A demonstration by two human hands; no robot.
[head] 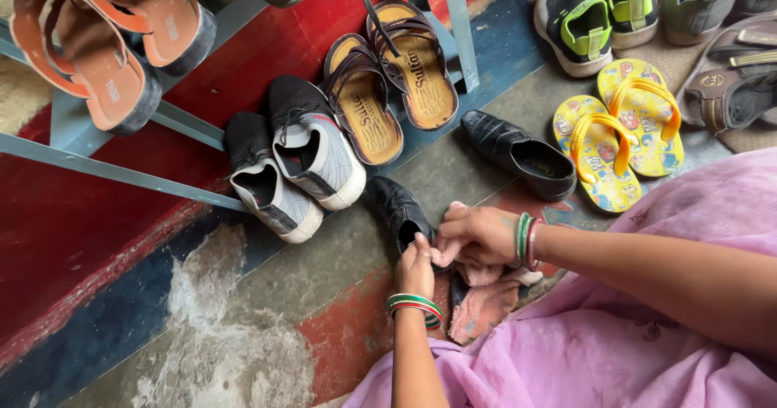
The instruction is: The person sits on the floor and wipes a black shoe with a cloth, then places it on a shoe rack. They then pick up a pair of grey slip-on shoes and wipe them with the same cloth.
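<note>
While both hands meet at the black shoe [402, 211], left hand [415, 272] fingers curl on its heel; right hand [476, 235] fingers pinch pink cloth [486, 299] just beneath; wiping step apparently underway; next needs firm hold

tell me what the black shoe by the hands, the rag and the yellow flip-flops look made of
Black shoe: seemingly leather or a faux version, going by its dull sheen and embossed grain. Pink rag: soft, fuzzy cloth, perhaps terry, with frayed and crumpled edges; both the left hand and right hand grip it. Yellow flip-flops: likely rubber or foam, with matte printed soles and smooth moulded straps.
</note>
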